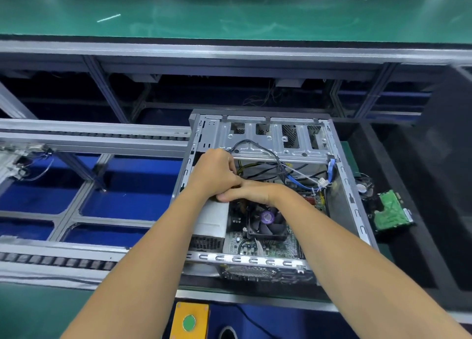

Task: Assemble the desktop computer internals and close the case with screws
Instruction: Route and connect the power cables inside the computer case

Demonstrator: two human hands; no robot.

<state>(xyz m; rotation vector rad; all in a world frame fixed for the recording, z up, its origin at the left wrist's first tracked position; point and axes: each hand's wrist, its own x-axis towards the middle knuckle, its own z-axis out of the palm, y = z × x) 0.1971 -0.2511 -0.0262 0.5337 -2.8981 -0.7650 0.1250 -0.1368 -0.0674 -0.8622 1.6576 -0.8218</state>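
Observation:
An open grey computer case (347, 185) lies on its side with the motherboard (270, 244) exposed. A black CPU fan (268, 221) sits in the middle, and a silver power supply (212, 221) lies at the left inside. Black, yellow and blue cables (288, 170) run under the drive cage (275, 136). My left hand (214, 172) is curled into the case near the cage's left end. My right hand (247, 191) lies just below it, fingers pointing left and touching the left hand. What the fingers hold is hidden.
A hard drive with a green circuit board (390, 211) lies on the black surface right of the case. A roller conveyor frame (94, 139) stretches to the left. A yellow box with a green button (189, 322) sits at the near edge. A green bench (229, 11) runs behind.

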